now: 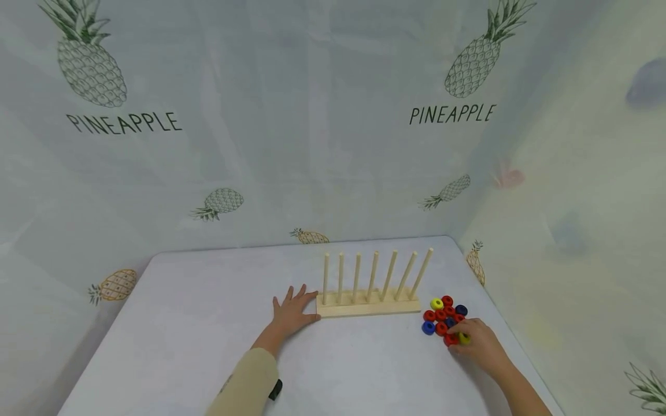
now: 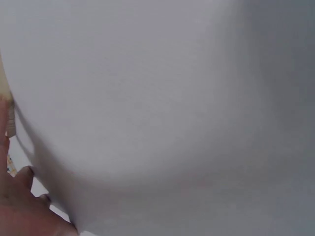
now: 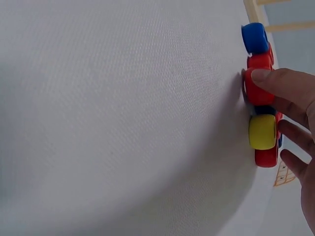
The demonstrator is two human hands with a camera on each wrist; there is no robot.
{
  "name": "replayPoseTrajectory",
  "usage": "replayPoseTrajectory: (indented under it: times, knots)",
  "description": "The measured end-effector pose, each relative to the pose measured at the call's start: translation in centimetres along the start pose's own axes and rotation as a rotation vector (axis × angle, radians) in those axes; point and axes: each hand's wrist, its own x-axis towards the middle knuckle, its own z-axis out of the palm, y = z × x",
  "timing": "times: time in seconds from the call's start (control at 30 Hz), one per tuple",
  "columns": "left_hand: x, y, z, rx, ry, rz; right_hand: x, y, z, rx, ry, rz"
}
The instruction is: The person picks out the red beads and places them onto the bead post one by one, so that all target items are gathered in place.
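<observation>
A pale wooden rack [image 1: 369, 311] with a row of several upright bare pegs stands on the table. My left hand [image 1: 290, 316] lies at its left end with fingers spread, thumb and index fingertip right at the block's edge. In the left wrist view only part of the left hand [image 2: 22, 204] shows. Right of the rack, red, blue and yellow rings lie in a cluster. My right hand [image 1: 481, 345] is at the cluster's near side, pinching a red ring [image 3: 256, 91] between thumb and finger. A yellow ring [image 3: 262, 132] and a blue ring [image 3: 255, 38] sit close beside it.
The table [image 1: 218, 323] has a white cover. Behind it hangs a pale curtain [image 1: 312, 144] printed with pineapples, continuing along the right side. A small black object [image 1: 276, 389] shows beside the left sleeve [image 1: 247, 381].
</observation>
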Motion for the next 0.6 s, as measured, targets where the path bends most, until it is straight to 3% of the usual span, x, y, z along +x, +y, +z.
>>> replayPoseTrajectory:
  times: [0.2,0.5,0.6]
  knots:
    - [-0.1,0.4,-0.2,-0.049,0.008,-0.022,-0.1,-0.4,-0.2,0.007,0.022,-0.026]
    - [0.6,-0.9,1.5,-0.046,0.031,-0.024,0.2,-1.7,-1.1,0.025,0.069,-0.092]
    - [0.7,-0.9,1.4,-0.044,0.036,-0.021,0.5,-2.4,-1.6,0.037,0.098,-0.139]
